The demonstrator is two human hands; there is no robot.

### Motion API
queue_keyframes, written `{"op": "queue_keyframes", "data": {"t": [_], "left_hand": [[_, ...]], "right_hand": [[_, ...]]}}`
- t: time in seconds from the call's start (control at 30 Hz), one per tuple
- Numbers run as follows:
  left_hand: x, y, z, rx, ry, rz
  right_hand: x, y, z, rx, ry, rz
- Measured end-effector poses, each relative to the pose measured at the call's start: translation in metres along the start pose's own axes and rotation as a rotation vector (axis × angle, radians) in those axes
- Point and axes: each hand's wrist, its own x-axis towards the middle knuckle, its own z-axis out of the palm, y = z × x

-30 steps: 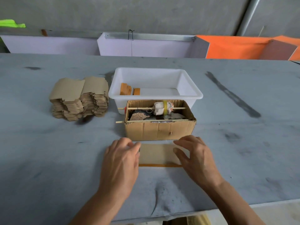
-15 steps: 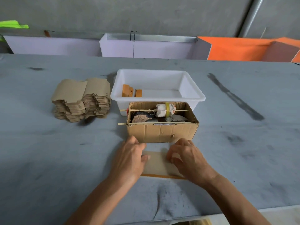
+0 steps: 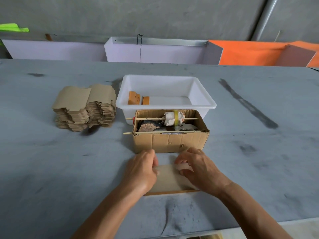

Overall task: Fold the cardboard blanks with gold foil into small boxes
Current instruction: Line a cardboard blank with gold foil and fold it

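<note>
A flat brown cardboard blank (image 3: 168, 178) lies on the grey table in front of me, with a gold strip showing along its near edge. My left hand (image 3: 140, 171) grips its left end with curled fingers. My right hand (image 3: 196, 167) holds its right end, fingers curled over the far edge. A tall stack of unfolded blanks (image 3: 84, 107) sits at the left. Two folded gold boxes (image 3: 138, 100) stand in the white plastic tub (image 3: 203, 94).
An open cardboard carton (image 3: 170, 141) with two wooden sticks, a cloth roll and scraps stands just beyond my hands, against the tub. White and orange boards line the table's far edge. The table's near edge runs below my forearms.
Both hands have slid inward along the blank and their fingers have curled onto it. The blank's far edge has come toward me, so less of it shows.
</note>
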Motion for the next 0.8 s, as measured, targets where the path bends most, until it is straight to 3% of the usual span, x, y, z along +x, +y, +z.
{"op": "queue_keyframes", "data": {"t": [0.1, 0.2, 0.37, 0.53, 0.8], "left_hand": [[0.0032, -0.003, -0.0039, -0.148, -0.027, -0.022], [0.0057, -0.0066, -0.0052, -0.12, -0.085, 0.0], [0.0065, -0.0056, -0.0058, -0.115, -0.04, 0.041], [0.0071, -0.0054, -0.0063, -0.088, -0.028, 0.091], [0.0006, -0.0076, -0.0069, 0.128, 0.042, 0.366]], "right_hand": [[0.0016, 0.0003, -0.0023, 0.075, 0.011, -0.01], [0.0029, 0.0, -0.0038, 0.22, 0.043, 0.027], [0.0027, 0.0025, -0.0028, 0.327, 0.087, 0.048], [0.0041, 0.002, 0.0008, 0.239, 0.115, -0.001], [0.0027, -0.0009, 0.0041, -0.079, 0.227, -0.259]]}}
